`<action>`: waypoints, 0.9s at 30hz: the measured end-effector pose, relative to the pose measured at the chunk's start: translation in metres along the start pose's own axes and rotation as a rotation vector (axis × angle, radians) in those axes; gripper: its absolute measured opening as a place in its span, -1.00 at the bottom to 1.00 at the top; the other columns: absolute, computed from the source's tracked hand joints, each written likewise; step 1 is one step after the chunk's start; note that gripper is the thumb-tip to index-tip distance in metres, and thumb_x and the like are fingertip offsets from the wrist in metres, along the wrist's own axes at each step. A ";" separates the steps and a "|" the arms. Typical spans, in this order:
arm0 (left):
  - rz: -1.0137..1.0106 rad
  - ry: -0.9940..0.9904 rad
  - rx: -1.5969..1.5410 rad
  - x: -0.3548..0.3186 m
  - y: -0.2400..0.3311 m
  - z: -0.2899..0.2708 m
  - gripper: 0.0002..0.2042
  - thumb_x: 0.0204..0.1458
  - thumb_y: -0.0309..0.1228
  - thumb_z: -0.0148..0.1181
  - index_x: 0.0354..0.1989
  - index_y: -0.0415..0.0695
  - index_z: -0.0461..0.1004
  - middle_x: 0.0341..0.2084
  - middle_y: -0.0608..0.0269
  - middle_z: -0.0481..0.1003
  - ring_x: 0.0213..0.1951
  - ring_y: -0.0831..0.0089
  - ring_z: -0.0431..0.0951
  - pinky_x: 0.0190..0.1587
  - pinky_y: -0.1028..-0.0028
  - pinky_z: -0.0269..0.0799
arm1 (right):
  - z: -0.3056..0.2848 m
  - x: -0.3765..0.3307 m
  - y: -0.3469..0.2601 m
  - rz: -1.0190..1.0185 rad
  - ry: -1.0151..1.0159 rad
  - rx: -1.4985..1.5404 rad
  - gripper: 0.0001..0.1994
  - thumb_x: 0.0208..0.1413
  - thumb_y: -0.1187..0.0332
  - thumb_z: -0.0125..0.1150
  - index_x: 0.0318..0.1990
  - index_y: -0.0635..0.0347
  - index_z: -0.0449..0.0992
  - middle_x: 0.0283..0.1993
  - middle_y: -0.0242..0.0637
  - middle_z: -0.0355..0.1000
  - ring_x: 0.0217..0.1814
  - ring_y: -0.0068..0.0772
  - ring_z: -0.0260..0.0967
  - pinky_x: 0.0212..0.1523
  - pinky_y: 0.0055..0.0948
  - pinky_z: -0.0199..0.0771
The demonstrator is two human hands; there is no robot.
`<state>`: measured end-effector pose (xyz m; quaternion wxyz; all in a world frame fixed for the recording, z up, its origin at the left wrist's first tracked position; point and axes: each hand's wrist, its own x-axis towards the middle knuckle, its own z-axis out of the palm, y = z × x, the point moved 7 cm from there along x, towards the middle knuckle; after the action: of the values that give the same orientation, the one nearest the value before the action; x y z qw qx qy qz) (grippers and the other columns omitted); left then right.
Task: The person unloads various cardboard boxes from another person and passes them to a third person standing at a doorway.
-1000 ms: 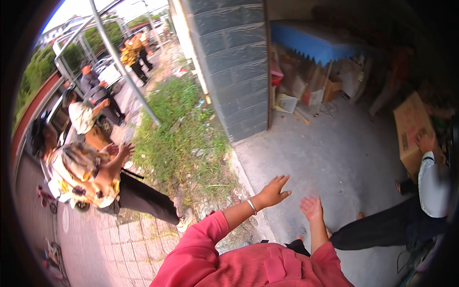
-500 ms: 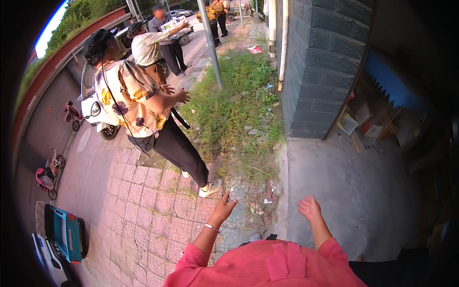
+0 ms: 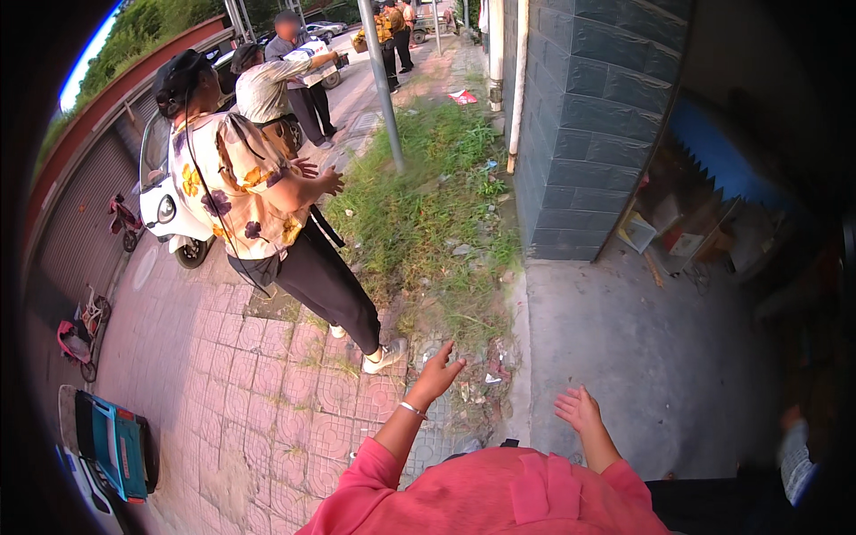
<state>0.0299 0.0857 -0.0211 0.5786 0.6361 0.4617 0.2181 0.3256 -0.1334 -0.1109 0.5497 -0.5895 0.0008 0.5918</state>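
Both of my arms reach forward out of pink sleeves, with nothing held. My left hand is open over the patterned paving, its fingers stretched toward the weedy strip; a silver bangle circles the wrist. My right hand is open too, fingers apart, in the air above the grey concrete floor. Ahead on the left stands a person in a flowered shirt and dark trousers, both hands held out in front. Neither of my hands touches anything.
A metal pole rises from the weeds. A grey-tiled pillar borders the concrete at right. A blue three-wheeled cart, a white car and a pink bike stand left. Several people stand farther up the pavement.
My left hand has moved up and to the right; my right hand has dropped slightly. The view has shifted a little. A patterned sleeve or leg now shows at the lower right edge.
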 end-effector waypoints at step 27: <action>0.078 0.001 -0.120 0.006 0.007 -0.014 -0.41 0.01 -0.31 0.08 0.17 -0.28 0.00 0.12 -0.04 0.12 0.15 0.21 0.14 0.11 0.38 0.12 | -0.016 -0.007 0.025 -0.002 0.068 0.028 -0.41 0.11 -0.05 -0.21 0.09 0.30 0.08 0.06 0.10 0.18 0.00 0.00 0.25 -0.11 -0.06 0.32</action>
<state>0.0233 0.0988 -0.0124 0.6067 0.6176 0.4228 0.2680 0.3187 -0.1578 -0.1272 0.5581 -0.6015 0.0271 0.5709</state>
